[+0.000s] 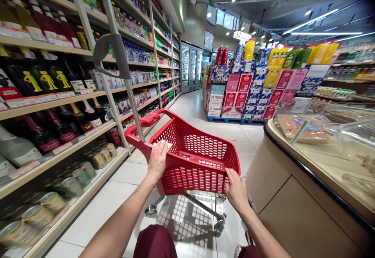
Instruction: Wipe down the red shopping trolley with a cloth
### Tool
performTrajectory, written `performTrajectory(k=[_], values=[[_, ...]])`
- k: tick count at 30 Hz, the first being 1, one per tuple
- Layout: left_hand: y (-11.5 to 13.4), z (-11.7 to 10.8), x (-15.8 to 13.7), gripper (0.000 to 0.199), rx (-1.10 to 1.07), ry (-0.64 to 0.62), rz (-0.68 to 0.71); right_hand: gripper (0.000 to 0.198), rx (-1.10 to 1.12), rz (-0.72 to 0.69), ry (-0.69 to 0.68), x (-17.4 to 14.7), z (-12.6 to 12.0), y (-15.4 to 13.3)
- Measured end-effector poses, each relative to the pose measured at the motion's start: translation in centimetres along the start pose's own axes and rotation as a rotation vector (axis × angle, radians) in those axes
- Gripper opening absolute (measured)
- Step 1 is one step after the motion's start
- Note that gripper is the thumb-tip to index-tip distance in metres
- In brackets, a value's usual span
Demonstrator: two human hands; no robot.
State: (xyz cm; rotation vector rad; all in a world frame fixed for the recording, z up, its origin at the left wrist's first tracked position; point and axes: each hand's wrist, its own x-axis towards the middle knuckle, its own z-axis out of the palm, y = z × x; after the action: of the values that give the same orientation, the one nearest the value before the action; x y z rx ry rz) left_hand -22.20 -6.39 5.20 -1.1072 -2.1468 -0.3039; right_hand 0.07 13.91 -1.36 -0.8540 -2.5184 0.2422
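Head: grips (pixel 158 160) (pixel 236 189) apparently curled over cart (pixel 190 180)

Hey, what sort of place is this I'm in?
Most likely a supermarket: long shelves hold rows of bottles, there's a red shopping cart in front of you, and glass-door fridges stand at the back.
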Motion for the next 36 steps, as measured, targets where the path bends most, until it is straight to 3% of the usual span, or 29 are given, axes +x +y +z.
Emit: performTrajectory(k=[3, 6, 8, 10, 12, 14, 18, 21, 24, 27, 31, 36], values=[[1.5, 1.1, -0.1, 0.050, 0.022, -0.022, -0.009, 0.054, 0.002, 0.010, 0.001, 0.0, 0.2, -0.3], [5.9, 2.8, -0.6, 0.056, -0.045, -0.113, 0.211, 0.053, -0.019, -0.003, -0.031, 0.1, 0.0, -0.3], [6.5, 2.9, -0.7, 0.054, -0.085, -0.146, 0.294, 0.053, -0.032, -0.002, -0.050, 0.2, -0.1, -0.2], [5.0, 2.0, -0.5, 0.051, -0.082, -0.134, 0.230, 0.054, -0.035, 0.002, -0.048, 0.2, -0.2, 0.0], [3.0, 0.8, 0.0, 0.047, -0.061, -0.094, 0.082, 0.054, -0.028, 0.007, -0.028, 0.2, 0.0, 0.2], [2.6, 0.2, 0.4, 0.045, -0.080, -0.097, -0.003, 0.052, -0.014, 0.015, -0.010, 0.2, 0.1, 0.3], [7.4, 1.2, 0.7, 0.049, -0.261, -0.242, 0.133, 0.045, 0.046, 0.007, 0.045, 1.2, -0.1, -1.1], [9.9, 1.5, 0.9, 0.054, -0.354, -0.318, 0.199, 0.046, 0.226, -0.195, 0.132, 2.7, -0.2, -4.3], [8.5, 0.2, 1.0, 0.056, -0.282, -0.343, 0.107, 0.044, 0.411, -0.377, 0.056, 4.2, 0.7, -7.9], [5.4, -1.5, 0.9, 0.060, -0.172, -0.356, 0.011, 0.042, 0.484, -0.267, 0.044, 5.0, 2.1, -9.9], [3.6, -2.2, 0.6, 0.048, -0.162, -0.397, 0.063, 0.047, 0.537, -0.089, 0.150, 5.2, 3.0, -10.8], [3.6, -2.2, -0.2, 0.050, -0.236, -0.401, 0.100, 0.041, 0.630, -0.152, 0.126, 5.2, 1.6, -11.4]])
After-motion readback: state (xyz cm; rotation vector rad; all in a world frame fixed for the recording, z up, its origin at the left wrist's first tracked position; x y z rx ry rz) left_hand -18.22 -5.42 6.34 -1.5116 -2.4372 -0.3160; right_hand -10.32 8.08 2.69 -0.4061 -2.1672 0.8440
